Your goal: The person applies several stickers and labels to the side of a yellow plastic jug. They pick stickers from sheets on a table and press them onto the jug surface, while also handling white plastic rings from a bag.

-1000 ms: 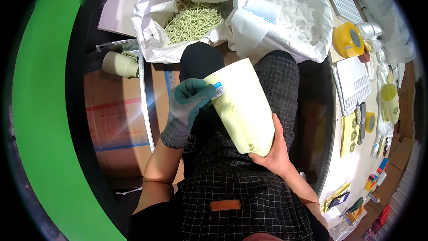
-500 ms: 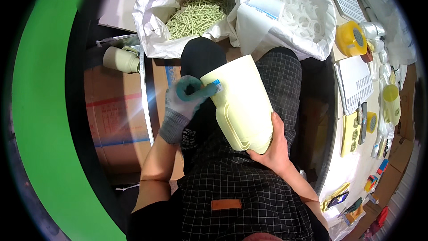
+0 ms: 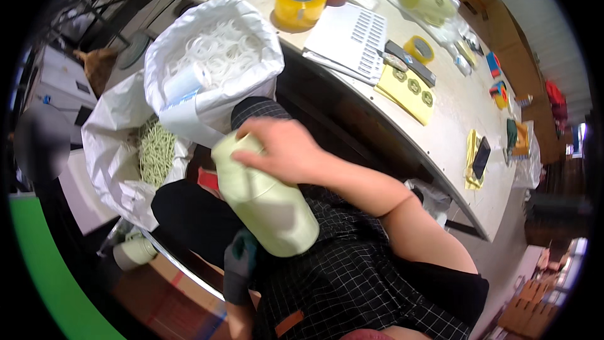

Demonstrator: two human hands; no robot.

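A pale yellow-green plastic jug body (image 3: 270,217) lies tilted over my lap, its narrower end up and away from me. My right hand (image 3: 280,151), bare and slightly blurred, is wrapped over that upper end. At the jug's lower left side is my left hand (image 3: 241,250), in a grey and green glove. Its fingers are partly hidden behind the jug, so their grip does not show. The jug's handle is out of sight here.
Ahead stand a white sack (image 3: 217,107) of clear rings and another sack (image 3: 107,145) of pale green sticks. The table (image 3: 453,145) on the right bears tape rolls (image 3: 301,4), label sheets (image 3: 349,41) and a phone (image 3: 481,158). A similar jug (image 3: 134,252) lies at lower left.
The view has swung right toward the table. The jug has been turned end for end. My right hand has moved from its lower end to its upper end; my left hand has left the blue label.
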